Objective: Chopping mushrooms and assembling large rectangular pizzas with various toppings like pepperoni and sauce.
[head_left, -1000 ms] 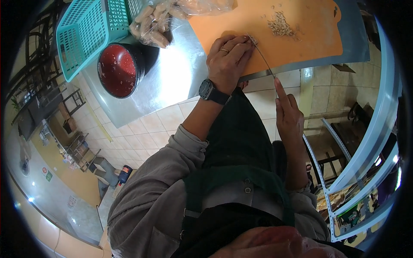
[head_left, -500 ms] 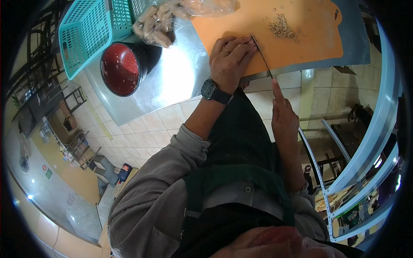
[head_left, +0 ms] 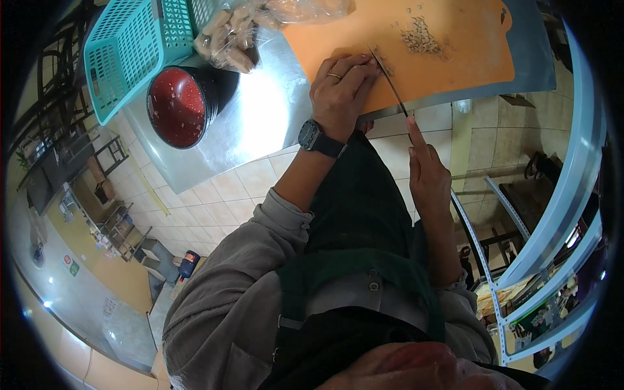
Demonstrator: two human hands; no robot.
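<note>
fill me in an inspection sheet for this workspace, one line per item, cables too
Surface: metal table with an orange cutting board on it.
Things in use: knife with its blade over the board; small chopped bits piled farther back on it.
Clutter: clear plastic bag of tan pieces, red-lined black bowl with pale specks inside, teal mesh basket.
Hands: right hand holds the knife, index finger extended; left hand is on the board with fingertips close to the blade; what lies under them is unclear.
Cables: nothing seen.
Surroundings: tiled floor; metal rack on the right.
</note>
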